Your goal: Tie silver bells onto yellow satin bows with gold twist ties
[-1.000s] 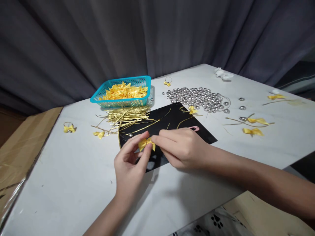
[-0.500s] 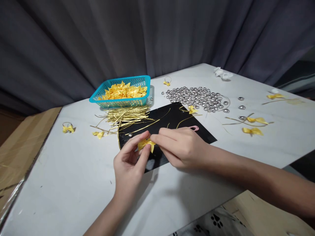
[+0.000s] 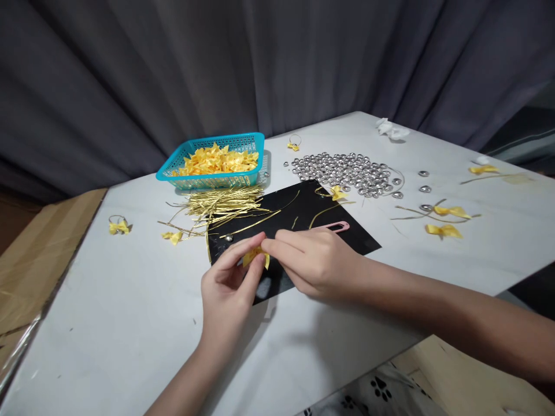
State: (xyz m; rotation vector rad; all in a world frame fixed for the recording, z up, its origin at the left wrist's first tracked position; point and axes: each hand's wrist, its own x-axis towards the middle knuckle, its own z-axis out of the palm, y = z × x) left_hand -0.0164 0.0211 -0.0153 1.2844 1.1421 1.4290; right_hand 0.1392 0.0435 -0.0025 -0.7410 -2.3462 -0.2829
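Observation:
My left hand pinches a yellow ribbon bow between thumb and forefinger, above a black sheet. Against the top of that bow, the fingertips of my right hand are closed in a pinch; whatever lies in them is hidden. Partly covered by the right hand, a pink slotted handle shows on the sheet. A silver bead lies just beyond the left fingers. Gold twist ties are heaped at the sheet's far left.
A teal basket of yellow bows stands at the back. Many silver beads spread behind the sheet. Loose bows with ties lie at the right. Bows with wire loops sit left and back. Crumpled white tissue lies far right.
My right hand has shifted slightly left, closer over the bow, and more of the pink handle shows. The left hand keeps its pinch.

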